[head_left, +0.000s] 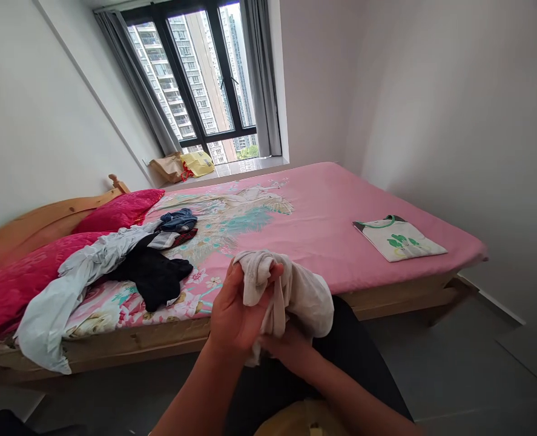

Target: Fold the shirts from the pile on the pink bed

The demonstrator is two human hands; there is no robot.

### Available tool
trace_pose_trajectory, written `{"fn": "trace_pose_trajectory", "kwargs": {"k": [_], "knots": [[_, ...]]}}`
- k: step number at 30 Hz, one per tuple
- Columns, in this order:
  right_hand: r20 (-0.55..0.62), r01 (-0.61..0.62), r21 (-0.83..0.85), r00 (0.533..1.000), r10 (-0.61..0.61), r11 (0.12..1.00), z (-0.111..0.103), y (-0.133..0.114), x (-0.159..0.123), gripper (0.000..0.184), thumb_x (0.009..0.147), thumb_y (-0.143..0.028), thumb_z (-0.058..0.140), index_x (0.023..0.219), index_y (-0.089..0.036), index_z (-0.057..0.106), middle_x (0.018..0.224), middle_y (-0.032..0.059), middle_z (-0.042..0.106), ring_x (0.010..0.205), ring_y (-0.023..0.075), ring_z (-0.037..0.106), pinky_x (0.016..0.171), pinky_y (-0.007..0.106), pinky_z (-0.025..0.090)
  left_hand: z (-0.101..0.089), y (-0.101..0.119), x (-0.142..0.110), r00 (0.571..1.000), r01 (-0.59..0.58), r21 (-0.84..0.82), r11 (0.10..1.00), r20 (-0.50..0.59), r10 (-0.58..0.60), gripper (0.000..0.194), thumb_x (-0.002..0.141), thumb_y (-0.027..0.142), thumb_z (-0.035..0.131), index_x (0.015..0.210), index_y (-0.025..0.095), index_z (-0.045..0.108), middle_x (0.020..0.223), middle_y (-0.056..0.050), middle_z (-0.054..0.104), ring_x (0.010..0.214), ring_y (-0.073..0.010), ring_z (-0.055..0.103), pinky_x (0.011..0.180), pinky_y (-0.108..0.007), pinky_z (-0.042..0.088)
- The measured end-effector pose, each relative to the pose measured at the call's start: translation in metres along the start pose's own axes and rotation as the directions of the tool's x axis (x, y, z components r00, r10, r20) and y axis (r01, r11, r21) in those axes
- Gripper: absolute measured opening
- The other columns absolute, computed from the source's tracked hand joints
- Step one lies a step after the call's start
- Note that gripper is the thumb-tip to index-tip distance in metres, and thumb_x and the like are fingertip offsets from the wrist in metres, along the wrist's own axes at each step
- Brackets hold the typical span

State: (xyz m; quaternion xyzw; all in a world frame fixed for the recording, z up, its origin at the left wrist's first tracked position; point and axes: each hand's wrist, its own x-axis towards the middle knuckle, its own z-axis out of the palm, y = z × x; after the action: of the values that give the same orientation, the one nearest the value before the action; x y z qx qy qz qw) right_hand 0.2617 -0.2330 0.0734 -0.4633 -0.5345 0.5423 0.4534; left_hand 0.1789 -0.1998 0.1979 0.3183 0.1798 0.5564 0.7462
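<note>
An off-white, soft garment (309, 297) is bunched up over my lap; its exact kind cannot be told from the folds. My left hand (238, 315) is closed round the rolled upper end of it, with the thumb and fingertips showing on either side of the cloth. Lower down, my right hand (290, 351) is closed on the hanging part of the same garment, its fingers partly hidden by the fabric. Beyond my hands, a folded white T-shirt (398, 239) with a green collar and a green print lies flat near the bed's right edge.
A bed (318, 212) with a pink floral sheet stands before me. At its left are a pile of dark clothes (154, 272), a long white cloth (75, 284) and red pillows (118, 209). Bags (198, 163) rest on the window sill.
</note>
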Motion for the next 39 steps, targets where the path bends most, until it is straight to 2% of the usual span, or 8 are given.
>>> {"fn": "trace_pose_trajectory", "kwargs": {"k": [5, 11, 16, 23, 28, 31, 33, 39], "knots": [[0.056, -0.157, 0.355, 0.988, 0.146, 0.922, -0.065, -0.001, -0.025, 0.034, 0.070, -0.046, 0.066, 0.082, -0.014, 0.066, 0.074, 0.0035, 0.066, 0.073, 0.0187, 0.060, 0.070, 0.031, 0.048, -0.023, 0.030, 0.014, 0.970, -0.205, 0.083, 0.975, -0.119, 0.214, 0.026, 0.091, 0.029, 0.041, 0.089, 0.017, 0.064, 0.085, -0.006, 0.070, 0.081, -0.0207, 0.067, 0.084, -0.043, 0.052], [-0.467, 0.063, 0.525, 0.855, 0.225, 0.849, -0.186, -0.008, -0.026, 0.026, 0.069, -0.040, 0.072, 0.082, -0.019, 0.063, 0.070, -0.0002, 0.065, 0.063, 0.0153, 0.059, 0.055, 0.025, 0.049, -0.090, 0.088, 0.000, 0.872, -0.277, 0.060, 0.959, -0.403, 0.277, 0.032, 0.091, 0.022, 0.031, 0.080, 0.016, 0.061, 0.070, 0.000, 0.068, 0.056, -0.0127, 0.064, 0.080, -0.046, 0.053], [-0.650, 0.210, 0.402, 0.751, 0.116, 0.891, -0.219, 0.005, -0.007, 0.028, 0.070, -0.041, 0.069, 0.088, -0.021, 0.062, 0.083, 0.0010, 0.067, 0.074, 0.0179, 0.061, 0.058, 0.027, 0.052, -0.124, 0.102, -0.026, 0.817, -0.350, 0.029, 0.936, -0.480, 0.320, 0.024, 0.085, 0.016, 0.034, 0.079, 0.018, 0.058, 0.072, 0.003, 0.067, 0.054, -0.0106, 0.062, 0.082, -0.043, 0.054], [-0.581, 0.166, 0.504, 0.791, 0.190, 0.847, -0.189, 0.006, -0.004, 0.035, 0.069, -0.045, 0.069, 0.095, -0.022, 0.062, 0.086, 0.0010, 0.066, 0.080, 0.0185, 0.062, 0.060, 0.027, 0.054, -0.161, 0.111, -0.024, 0.768, -0.335, 0.043, 0.941, -0.566, 0.299, 0.032, 0.088, 0.020, 0.028, 0.085, 0.018, 0.060, 0.075, 0.000, 0.069, 0.062, -0.0132, 0.065, 0.078, -0.040, 0.055], [-0.405, 0.094, 0.439, 0.908, 0.104, 0.893, -0.151, -0.022, -0.019, 0.050, 0.081, -0.058, 0.050, 0.115, -0.023, 0.057, 0.105, 0.0055, 0.064, 0.100, 0.0233, 0.059, 0.076, 0.034, 0.053, -0.170, 0.086, -0.029, 0.779, -0.094, 0.284, 0.954, -0.575, 0.248, 0.023, 0.089, 0.026, 0.039, 0.095, 0.020, 0.061, 0.093, -0.006, 0.070, 0.085, -0.0193, 0.067, 0.070, -0.035, 0.056], [-0.225, 0.053, 0.263, 0.974, 0.008, 0.963, -0.107, -0.029, -0.029, 0.051, 0.082, -0.056, 0.051, 0.120, -0.022, 0.056, 0.103, 0.0053, 0.065, 0.099, 0.0223, 0.058, 0.078, 0.034, 0.051, -0.153, 0.037, -0.045, 0.895, 0.231, 0.377, 0.897, -0.443, -0.044, 0.043, 0.088, 0.048, 0.039, 0.091, 0.015, 0.066, 0.083, -0.010, 0.070, 0.066, -0.0188, 0.066, 0.054, -0.029, 0.053], [-0.010, -0.008, 0.180, 1.000, 0.010, 0.984, -0.071, -0.030, -0.037, 0.046, 0.081, -0.049, 0.057, 0.116, -0.020, 0.059, 0.092, 0.0041, 0.067, 0.083, 0.0192, 0.061, 0.070, 0.029, 0.051, -0.135, 0.000, -0.055, 0.876, 0.478, 0.454, 0.752, -0.309, -0.370, 0.061, 0.083, 0.062, 0.034, 0.084, 0.012, 0.069, 0.074, -0.013, 0.069, 0.054, -0.0182, 0.063, 0.046, -0.026, 0.049], [0.557, 0.286, -0.205, 0.821, -0.128, 0.936, 0.002, -0.019, -0.059, 0.037, 0.081, -0.032, 0.056, 0.117, -0.033, 0.060, 0.095, -0.0024, 0.067, 0.084, 0.0146, 0.060, 0.079, 0.022, 0.044, -0.108, -0.039, -0.051, 0.849, 0.526, 0.662, 0.535, -0.370, -0.377, 0.051, 0.089, 0.046, 0.030, 0.073, 0.021, 0.070, 0.051, -0.003, 0.062, 0.059, -0.0208, 0.065, 0.059, -0.028, 0.054]]}}
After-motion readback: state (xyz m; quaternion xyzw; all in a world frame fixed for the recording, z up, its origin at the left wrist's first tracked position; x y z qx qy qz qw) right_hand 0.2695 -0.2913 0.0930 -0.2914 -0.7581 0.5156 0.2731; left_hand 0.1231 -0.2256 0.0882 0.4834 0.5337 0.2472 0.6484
